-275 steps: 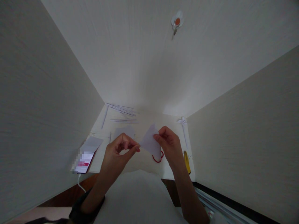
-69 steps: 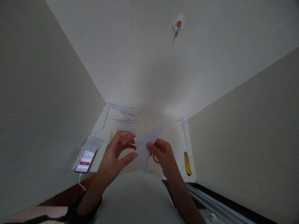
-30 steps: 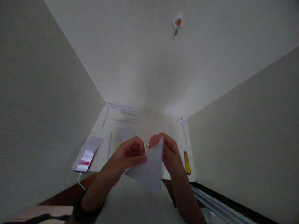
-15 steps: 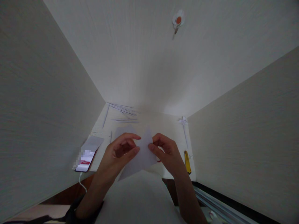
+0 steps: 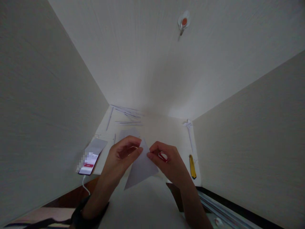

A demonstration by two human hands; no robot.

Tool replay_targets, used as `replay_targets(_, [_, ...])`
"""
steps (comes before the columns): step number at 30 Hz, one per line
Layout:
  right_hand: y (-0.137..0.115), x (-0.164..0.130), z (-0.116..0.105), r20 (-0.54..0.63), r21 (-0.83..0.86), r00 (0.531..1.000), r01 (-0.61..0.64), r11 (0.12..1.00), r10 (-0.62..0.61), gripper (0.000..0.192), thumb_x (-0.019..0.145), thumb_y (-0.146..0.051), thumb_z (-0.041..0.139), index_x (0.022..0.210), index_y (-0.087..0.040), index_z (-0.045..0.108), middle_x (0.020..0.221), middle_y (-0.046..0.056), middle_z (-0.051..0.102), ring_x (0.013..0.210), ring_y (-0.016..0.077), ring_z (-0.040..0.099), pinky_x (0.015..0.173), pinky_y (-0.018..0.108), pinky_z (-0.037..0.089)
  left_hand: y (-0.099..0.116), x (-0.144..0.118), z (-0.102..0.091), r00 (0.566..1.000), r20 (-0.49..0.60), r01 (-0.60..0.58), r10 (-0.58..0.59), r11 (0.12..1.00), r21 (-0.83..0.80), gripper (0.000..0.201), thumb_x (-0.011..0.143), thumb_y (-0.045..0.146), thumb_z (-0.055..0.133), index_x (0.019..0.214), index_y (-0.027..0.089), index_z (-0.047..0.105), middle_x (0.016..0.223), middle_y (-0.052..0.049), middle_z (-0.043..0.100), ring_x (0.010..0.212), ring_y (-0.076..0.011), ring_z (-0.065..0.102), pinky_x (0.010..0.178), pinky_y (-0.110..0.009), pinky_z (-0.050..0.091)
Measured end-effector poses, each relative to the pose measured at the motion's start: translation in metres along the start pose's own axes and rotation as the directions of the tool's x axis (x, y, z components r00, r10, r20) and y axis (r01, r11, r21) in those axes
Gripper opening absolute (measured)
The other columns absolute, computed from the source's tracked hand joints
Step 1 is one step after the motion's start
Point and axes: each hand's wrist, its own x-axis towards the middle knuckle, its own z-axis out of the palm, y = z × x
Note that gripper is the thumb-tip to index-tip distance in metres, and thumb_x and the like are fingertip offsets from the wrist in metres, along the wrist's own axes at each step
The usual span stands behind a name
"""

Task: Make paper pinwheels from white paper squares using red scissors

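The left hand [image 5: 126,156] and right hand [image 5: 168,160] pinch white paper [image 5: 142,168] between them over the near edge of the table [image 5: 164,130], whose surface stretches beyond to thin strips [image 5: 127,112] far left, a yellow cutter [image 5: 192,166] lying near its right edge.

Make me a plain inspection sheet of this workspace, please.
Surface: white tabletop, partly covered.
Things in hand: roughly triangular white paper sheet.
Clutter: thin white sticks, far left; slim yellow tool with dark tip, right; red loop, partly hidden.
Grip: left hand and right hand both pinch the sheet near its narrow end.
Cables: white cable at the near end of the flat lit phone, left.
Surroundings: pale back wall with orange-and-white hook; pale side walls.
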Motion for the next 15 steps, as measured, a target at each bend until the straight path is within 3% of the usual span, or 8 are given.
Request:
replay_targets(8, [-0.0026, -0.0034, 0.0007, 0.021, -0.126, 0.997, 0.074, 0.989, -0.072, 0.015, 0.085, -0.014, 0.059, 0.071, -0.02, 0.056, 0.063, -0.006, 0.056, 0.059, 0.0097, 0.052, 0.059, 0.021, 0.038, -0.0045, 0.0009, 0.0007, 0.994, -0.087, -0.064, 0.065, 0.998, 0.013, 0.015, 0.077, 0.012, 0.074, 0.075, 0.026, 0.071, 0.07, 0.009, 0.065, 0.069, -0.0055, 0.058, 0.066, -0.01, 0.043])
replay_targets(15, [-0.0012, -0.0039, 0.0022, 0.035, -0.243, 0.996, 0.093, 0.966, -0.087, 0.016, 0.086, -0.015, 0.061, 0.072, -0.02, 0.055, 0.064, -0.005, 0.058, 0.06, 0.0105, 0.053, 0.061, 0.022, 0.038, 0.0009, -0.0001, 0.0042, 0.995, -0.075, -0.068, 0.07, 0.997, 0.027, 0.013, 0.078, 0.012, 0.071, 0.076, 0.024, 0.07, 0.075, 0.006, 0.066, 0.074, -0.0087, 0.059, 0.069, -0.014, 0.043])
